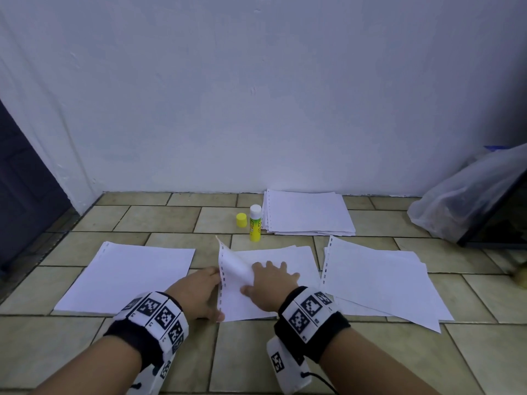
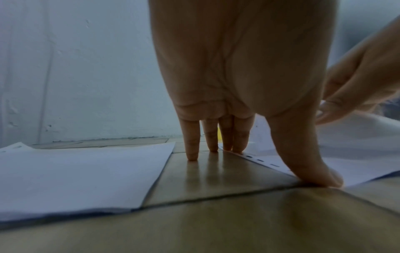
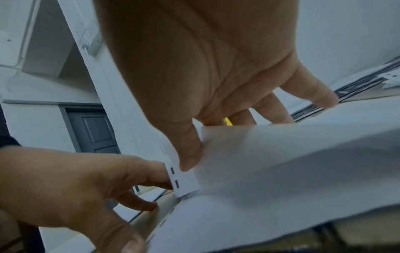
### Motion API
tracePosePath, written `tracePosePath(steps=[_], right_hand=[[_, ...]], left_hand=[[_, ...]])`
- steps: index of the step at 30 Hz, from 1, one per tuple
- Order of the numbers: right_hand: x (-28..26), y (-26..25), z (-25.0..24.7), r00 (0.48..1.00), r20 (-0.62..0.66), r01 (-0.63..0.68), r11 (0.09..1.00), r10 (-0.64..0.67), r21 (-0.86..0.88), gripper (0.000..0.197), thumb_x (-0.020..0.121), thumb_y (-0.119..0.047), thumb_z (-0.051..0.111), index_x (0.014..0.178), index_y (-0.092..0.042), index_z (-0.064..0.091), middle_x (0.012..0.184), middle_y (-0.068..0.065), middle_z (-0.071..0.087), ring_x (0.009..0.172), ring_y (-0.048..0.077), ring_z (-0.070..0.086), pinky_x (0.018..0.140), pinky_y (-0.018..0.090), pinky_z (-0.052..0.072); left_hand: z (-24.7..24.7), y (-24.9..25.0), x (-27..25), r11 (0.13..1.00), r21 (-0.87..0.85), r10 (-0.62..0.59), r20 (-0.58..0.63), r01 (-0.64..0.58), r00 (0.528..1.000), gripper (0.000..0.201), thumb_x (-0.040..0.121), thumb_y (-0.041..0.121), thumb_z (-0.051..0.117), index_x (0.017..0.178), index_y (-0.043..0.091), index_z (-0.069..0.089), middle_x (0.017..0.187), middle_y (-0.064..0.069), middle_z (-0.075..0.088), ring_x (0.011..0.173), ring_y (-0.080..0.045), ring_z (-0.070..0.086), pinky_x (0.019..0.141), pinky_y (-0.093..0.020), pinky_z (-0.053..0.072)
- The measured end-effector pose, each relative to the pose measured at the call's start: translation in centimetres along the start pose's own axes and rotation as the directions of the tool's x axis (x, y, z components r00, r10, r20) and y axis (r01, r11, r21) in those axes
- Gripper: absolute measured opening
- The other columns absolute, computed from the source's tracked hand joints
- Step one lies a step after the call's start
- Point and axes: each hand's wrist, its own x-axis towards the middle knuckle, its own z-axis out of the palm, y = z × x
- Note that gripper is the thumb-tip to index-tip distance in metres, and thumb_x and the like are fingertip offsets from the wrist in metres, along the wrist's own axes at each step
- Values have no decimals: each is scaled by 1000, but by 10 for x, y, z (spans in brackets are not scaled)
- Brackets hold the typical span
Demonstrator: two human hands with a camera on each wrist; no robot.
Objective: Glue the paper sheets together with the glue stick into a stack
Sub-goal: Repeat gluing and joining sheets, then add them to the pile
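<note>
The thin white punched-edge paper sheet lies on the tan tiled floor at six o'clock. The right hand presses it flat-fingered while its far corner curls up; the left hand, fingers straight, steadies its edge. Light and floppy, it probably handles best pinched at a corner. The uncapped yellow glue stick stands at twelve o'clock.

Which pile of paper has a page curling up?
The middle pile, the one both hands are on. Its top sheet lifts along the punched left edge; the left, right and far piles lie flat.
</note>
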Motion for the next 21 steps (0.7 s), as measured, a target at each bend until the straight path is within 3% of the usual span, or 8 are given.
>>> tracePosePath(steps=[6,14,18,21], right_hand=[[27,0,17,997,56,-51,995,46,82,63,93,-54,37,141,-15,28,147,16,29,138,43,23,108,65,21],[23,16,13,998,18,-54,993,52,101,63,96,-53,34,143,-12,28,145,18,33,137,39,27,115,54,15],[14,20,7,999,1,-44,996,44,75,62,97,-52,34,142,-10,30,142,17,38,132,34,37,115,50,15],[14,19,7,999,18,-48,997,47,67,64,96,-54,35,143,-11,29,143,18,36,133,36,35,114,52,18]], left_hand=[[1,-3,-1,997,-76,-5,-3,4,1000,84,75,42,76,146,25,33,147,8,38,131,-12,40,109,-29,36],[4,-8,0,999,-23,38,10,-38,999,95,82,46,69,154,19,13,161,8,5,145,-10,15,116,-23,18],[4,-7,1,999,-21,44,13,-44,999,96,83,46,68,154,19,11,161,8,3,146,-10,14,117,-24,17],[4,-8,1,999,-26,48,13,-48,999,96,83,46,69,154,19,11,161,8,3,146,-10,13,117,-24,17]])
